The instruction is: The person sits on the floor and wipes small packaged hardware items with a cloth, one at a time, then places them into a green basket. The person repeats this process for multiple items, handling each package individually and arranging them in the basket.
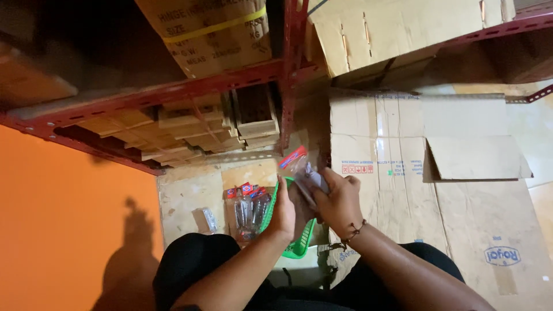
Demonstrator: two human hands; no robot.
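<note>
One head-worn view looks steeply down, close over the hands and lap, toward floor-level shelving.

Plastic basket (299,246) on floor between hands; packet pile (247,208) just left of it, lone packet (208,219) farther left. Flattened cartons (461,190) right. Shelf rack (173,92) behind, carton (213,31) on top.

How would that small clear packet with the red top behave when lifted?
The clear packet probably flops, since its thin plastic bends between the right hand and left hand. It likely feels heavy for its size, as it seems to hold metal parts.
</note>
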